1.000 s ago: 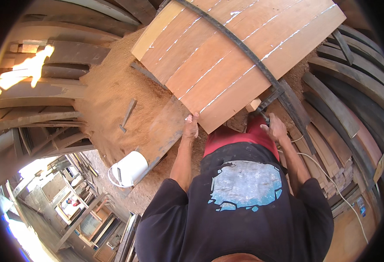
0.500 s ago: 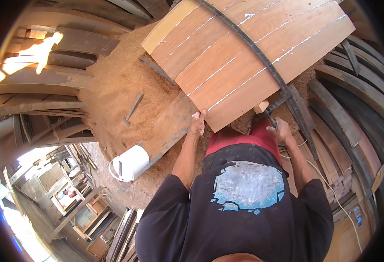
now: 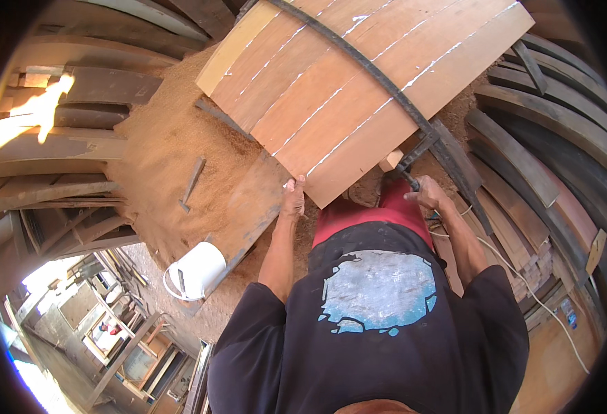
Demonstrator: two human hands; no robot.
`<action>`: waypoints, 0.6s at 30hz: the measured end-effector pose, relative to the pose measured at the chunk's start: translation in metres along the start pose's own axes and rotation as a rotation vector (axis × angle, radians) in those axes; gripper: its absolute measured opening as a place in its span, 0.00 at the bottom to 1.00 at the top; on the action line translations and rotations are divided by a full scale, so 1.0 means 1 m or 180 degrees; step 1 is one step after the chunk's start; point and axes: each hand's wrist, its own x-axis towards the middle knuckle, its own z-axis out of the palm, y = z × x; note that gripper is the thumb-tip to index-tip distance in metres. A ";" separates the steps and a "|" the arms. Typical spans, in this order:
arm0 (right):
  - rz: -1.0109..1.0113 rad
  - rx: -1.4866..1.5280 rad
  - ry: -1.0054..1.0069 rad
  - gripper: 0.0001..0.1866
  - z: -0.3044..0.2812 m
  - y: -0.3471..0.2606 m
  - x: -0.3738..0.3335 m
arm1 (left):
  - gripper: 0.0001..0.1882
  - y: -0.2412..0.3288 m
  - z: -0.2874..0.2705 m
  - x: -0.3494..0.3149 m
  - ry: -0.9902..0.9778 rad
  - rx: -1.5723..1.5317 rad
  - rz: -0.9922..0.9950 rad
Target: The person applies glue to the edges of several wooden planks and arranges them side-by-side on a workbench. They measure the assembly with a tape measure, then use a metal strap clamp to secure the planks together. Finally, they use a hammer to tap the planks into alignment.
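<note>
A wide wooden panel (image 3: 345, 124) of several boards lies in front of me, with white glue squeezed out along its joints. Across it runs a long dark metal bar clamp (image 3: 369, 67). A small wood block (image 3: 390, 161) sits between the clamp's screw end and the panel's near edge. My right hand (image 3: 428, 194) is closed around the clamp's dark handle (image 3: 410, 180). My left hand (image 3: 293, 199) grips the panel's edge near its close left corner; some of its fingers are hidden.
Left of the panel, a hammer (image 3: 192, 183) lies on a heap of sawdust (image 3: 162, 145). A white bucket (image 3: 203, 268) stands by a plank (image 3: 248, 231). Curved boards (image 3: 517, 155) are stacked on the right, with a pale cable (image 3: 524, 293) nearby. Another person (image 3: 112, 327) shows far off, lower left.
The whole scene has shifted left in the picture as my head moved. My left hand stays at the panel's edge and my right hand on the clamp handle, its wrist slightly turned.
</note>
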 end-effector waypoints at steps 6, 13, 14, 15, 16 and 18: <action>0.0009 -0.0936 0.1796 0.22 0.034 -0.030 -0.027 | 0.35 -0.004 -0.005 0.001 -0.0057 -0.0072 0.0035; 0.0299 -0.0884 0.1323 0.18 0.033 -0.013 -0.007 | 0.38 0.005 -0.004 -0.002 -0.0110 -0.0048 -0.0120; 0.0214 -0.0625 0.0899 0.18 0.024 -0.010 -0.007 | 0.38 0.007 -0.001 -0.003 -0.0124 -0.0059 -0.0121; 0.0129 -0.0358 0.0480 0.17 0.013 -0.006 -0.003 | 0.37 0.009 0.001 -0.004 -0.0140 -0.0068 -0.0123; 0.0019 -0.0093 0.0077 0.17 0.004 -0.004 -0.001 | 0.36 0.008 -0.001 -0.002 -0.0119 -0.0069 -0.0110; -0.0011 0.0013 0.0294 0.18 0.004 -0.005 -0.002 | 0.33 0.006 -0.005 -0.001 -0.0092 -0.0060 -0.0090</action>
